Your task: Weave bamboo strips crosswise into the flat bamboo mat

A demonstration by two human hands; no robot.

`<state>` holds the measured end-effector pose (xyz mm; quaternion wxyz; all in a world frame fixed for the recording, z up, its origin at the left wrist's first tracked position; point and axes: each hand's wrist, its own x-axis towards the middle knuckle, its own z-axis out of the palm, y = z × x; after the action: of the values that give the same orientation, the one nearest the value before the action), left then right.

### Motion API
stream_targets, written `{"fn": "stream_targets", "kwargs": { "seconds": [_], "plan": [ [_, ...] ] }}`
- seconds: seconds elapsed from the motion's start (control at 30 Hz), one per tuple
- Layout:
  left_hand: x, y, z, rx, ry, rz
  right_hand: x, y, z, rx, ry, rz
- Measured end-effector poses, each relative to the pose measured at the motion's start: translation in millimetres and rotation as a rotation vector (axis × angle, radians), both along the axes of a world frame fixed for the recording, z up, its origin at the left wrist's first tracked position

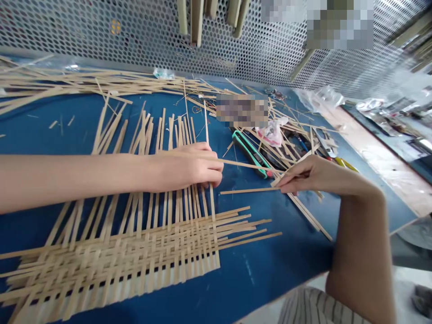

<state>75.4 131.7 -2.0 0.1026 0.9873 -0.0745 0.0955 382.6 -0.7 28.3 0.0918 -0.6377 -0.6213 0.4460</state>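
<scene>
So, from where I sit, the left hand (191, 167) is curled closed on a long, thin wooden strip (245, 164), which runs out to the right from under its fingers. That hand rests over a row of parallel upright strips (170, 135), which pass beneath it and into a woven strip mat (118, 263) lying along the near left edge of the blue surface (270, 265).

The right hand (305, 175) is closed in a pinch on a second thin strip (249, 191), whose free end points left and stops just short of the left hand's fingers.

Between the hands, a green utility knife (251, 153) lies close to the far end of the long strip. Past the right hand, I can see a yellow-handled tool (346, 164), partly hidden. Farther out, a heap of loose strips (101, 82) spreads along the back edge, with a pink plastic bag (273, 131) in front of it. A clear plastic bag (317, 98) sits toward the back right corner, below a perforated metal panel (168, 36).
</scene>
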Motion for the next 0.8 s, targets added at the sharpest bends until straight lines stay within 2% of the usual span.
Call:
{"fn": "stream_targets", "kwargs": {
  "seconds": [0.17, 0.27, 0.4, 0.8],
  "plan": [
    [-3.2, -2.9, -3.4, -0.016, -0.052, 0.050, -7.0, 3.9, -3.7, -0.031, 0.063, 0.009],
    [-4.9, -1.9, -7.3, -0.022, -0.091, 0.049, -11.6, 6.4, -4.0, -0.052, 0.055, 0.088],
    [-7.1, -0.6, -5.2, -0.050, 0.010, 0.044, -12.3, 9.0, -6.1, -0.065, 0.018, 0.174],
    [-6.4, -0.1, -2.9, -0.072, 0.075, 0.034, -12.6, 8.7, -5.8, -0.078, 0.006, 0.156]
  ]
}}
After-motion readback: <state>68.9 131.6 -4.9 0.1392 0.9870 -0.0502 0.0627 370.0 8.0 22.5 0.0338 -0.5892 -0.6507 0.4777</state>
